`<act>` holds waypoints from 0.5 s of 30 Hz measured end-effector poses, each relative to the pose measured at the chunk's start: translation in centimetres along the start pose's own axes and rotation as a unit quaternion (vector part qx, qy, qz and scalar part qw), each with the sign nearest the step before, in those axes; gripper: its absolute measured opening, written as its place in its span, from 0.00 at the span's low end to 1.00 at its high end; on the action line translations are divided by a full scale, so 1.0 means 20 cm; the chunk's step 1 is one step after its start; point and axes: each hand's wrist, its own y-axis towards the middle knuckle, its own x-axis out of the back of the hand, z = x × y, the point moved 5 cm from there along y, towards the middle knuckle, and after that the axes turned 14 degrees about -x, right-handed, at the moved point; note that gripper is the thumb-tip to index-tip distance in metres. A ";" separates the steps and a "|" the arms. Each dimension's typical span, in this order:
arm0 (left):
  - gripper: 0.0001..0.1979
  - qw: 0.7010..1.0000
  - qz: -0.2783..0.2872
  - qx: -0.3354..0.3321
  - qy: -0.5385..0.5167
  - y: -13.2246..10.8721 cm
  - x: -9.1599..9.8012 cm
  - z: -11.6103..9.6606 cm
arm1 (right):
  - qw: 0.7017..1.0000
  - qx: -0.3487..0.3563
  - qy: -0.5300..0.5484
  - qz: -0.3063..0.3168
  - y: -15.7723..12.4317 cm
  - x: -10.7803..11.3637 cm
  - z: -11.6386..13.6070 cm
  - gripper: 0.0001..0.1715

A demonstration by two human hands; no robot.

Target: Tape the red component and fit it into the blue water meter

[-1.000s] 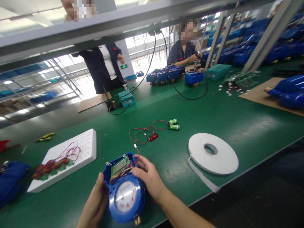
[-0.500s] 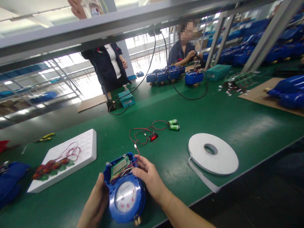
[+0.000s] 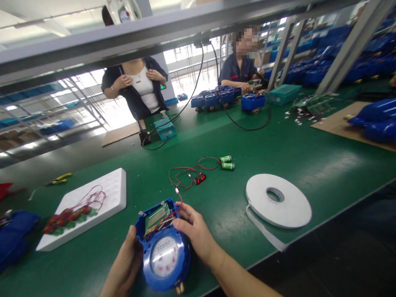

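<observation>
A blue water meter (image 3: 182,264) with a round dial sits between my hands near the front edge of the bench. Its upper housing is uncovered and shows a small display on a green circuit board (image 3: 157,215) and coloured wires. My left hand (image 3: 125,255) grips the left side; its fingertips are hidden behind the body. My right hand (image 3: 194,233) holds the upper right side, thumb by the wires. From the housing a red lead with a white connector (image 3: 177,191) runs to a small module with lit red digits (image 3: 200,178) and two green batteries (image 3: 228,166).
A white foam tray (image 3: 116,185) with wired parts lies left, pliers (image 3: 60,179) behind it. A white tape roll (image 3: 291,202) lies right. Further back are a teal box (image 3: 165,128), black cables and several blue meters (image 3: 253,102). A shelf beam (image 3: 154,29) crosses overhead. Two people are across the bench.
The meter and my hands stay almost still. The module's red digits look different. Across the bench, the standing person has brought both hands to the jacket; the other person's hand has lowered.
</observation>
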 end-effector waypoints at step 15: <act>0.27 1.000 -0.003 0.016 0.003 -0.01 -0.02 0.00 | 1.000 0.001 0.001 0.001 -0.01 -0.01 0.01 0.37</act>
